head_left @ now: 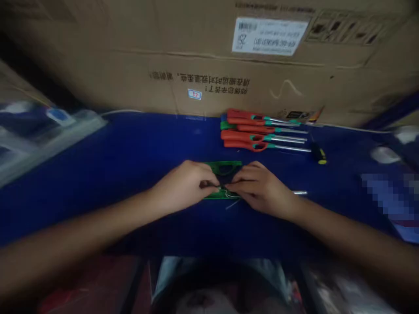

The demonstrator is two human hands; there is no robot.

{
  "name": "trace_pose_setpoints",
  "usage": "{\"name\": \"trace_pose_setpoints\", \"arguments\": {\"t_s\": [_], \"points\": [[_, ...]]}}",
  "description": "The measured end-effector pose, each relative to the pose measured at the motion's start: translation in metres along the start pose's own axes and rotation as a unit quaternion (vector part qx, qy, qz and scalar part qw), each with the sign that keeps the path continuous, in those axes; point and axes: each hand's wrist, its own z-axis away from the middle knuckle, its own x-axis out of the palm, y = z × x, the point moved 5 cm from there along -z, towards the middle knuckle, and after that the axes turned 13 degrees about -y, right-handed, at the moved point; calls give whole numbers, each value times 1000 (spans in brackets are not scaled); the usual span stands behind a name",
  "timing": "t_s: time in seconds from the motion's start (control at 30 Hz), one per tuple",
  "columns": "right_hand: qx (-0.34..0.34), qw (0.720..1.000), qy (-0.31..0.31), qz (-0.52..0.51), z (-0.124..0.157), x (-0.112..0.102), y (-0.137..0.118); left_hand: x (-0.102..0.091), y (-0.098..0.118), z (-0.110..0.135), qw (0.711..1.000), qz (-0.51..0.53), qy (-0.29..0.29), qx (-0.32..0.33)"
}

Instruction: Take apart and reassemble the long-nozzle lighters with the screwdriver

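A green plastic lighter body [224,167] lies on the blue table [131,157], with thin wires showing at its near edge. My left hand [185,185] is closed in a pinch on its left part. My right hand [262,185] is closed on its right part, fingertips meeting the left hand's at the middle. A thin metal tube [300,192] sticks out to the right from behind my right hand. Most of the green piece is hidden under my fingers.
Several red and green long-nosed lighters [258,135] lie in a row behind my hands. A small black and yellow screwdriver [318,154] rests to their right. A big cardboard box [209,56] stands at the back. Clear plastic bags [42,131] lie at the left edge.
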Motion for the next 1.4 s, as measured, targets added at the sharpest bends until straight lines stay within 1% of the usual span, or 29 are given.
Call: {"name": "trace_pose_setpoints", "arguments": {"t_s": [0.13,0.3,0.47,0.57,0.7,0.87,0.97,1.07,1.2,1.3,1.4], "points": [[14,1000,-15,23,-2,3,-2,-1,-1,-2,1000,-1,0,-2],[59,997,-46,-22,-4,-2,3,-4,-1,1,1000,-16,-7,21],[104,992,-26,-68,-4,-8,6,-6,-3,4,1000,22,9,21],[124,986,-14,-108,-5,-6,9,-5,-8,3,997,73,10,-10],[126,979,-21,-162,-9,1,11,-2,-15,-1,990,128,-13,-52],[134,975,-29,-177,-11,3,11,1,-21,-4,978,184,-36,-87],[130,977,-27,-169,-12,4,9,3,-24,-5,968,222,-38,-112],[127,977,-24,-168,-13,5,8,4,-26,-6,964,233,-38,-119],[129,976,-27,-171,-14,5,7,6,-28,-8,957,249,-54,-138],[149,970,-30,-192,-12,5,8,7,-27,-9,953,257,-61,-147],[178,961,-32,-210,-11,9,11,7,-24,-9,958,241,-59,-141]]}}
